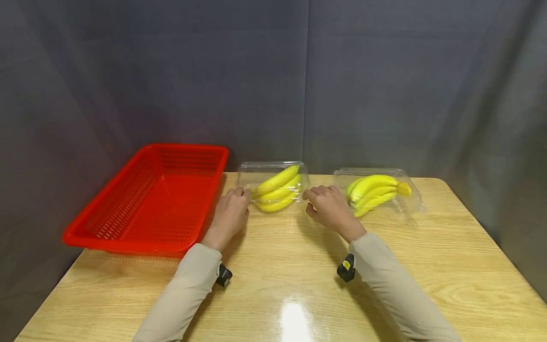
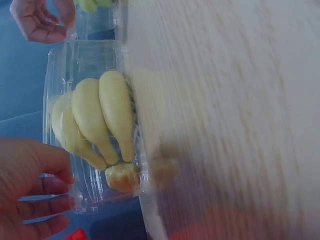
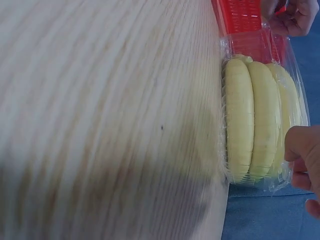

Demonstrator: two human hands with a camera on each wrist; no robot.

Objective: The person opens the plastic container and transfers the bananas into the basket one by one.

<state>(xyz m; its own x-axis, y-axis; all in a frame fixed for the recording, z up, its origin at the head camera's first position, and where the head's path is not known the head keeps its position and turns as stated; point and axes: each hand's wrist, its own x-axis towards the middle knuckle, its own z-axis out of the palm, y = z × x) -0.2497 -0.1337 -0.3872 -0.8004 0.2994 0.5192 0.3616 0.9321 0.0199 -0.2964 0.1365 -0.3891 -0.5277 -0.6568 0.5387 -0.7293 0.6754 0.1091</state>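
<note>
A clear plastic clamshell container holding a bunch of bananas stands near the table's back edge. At its left front corner, my left hand grips the rim with curled fingers; the left wrist view shows these fingers at the corner tab. The opposite corner is pinched by my right hand, whose thumb overlaps the plastic in the right wrist view. The lid lies over the bananas, but whether it is latched I cannot tell. A second clear container with bananas sits to the right.
A red perforated plastic basket stands at the left of the wooden table, close to my left forearm. Behind the table hangs a grey curtain, and grey cloth flanks both sides.
</note>
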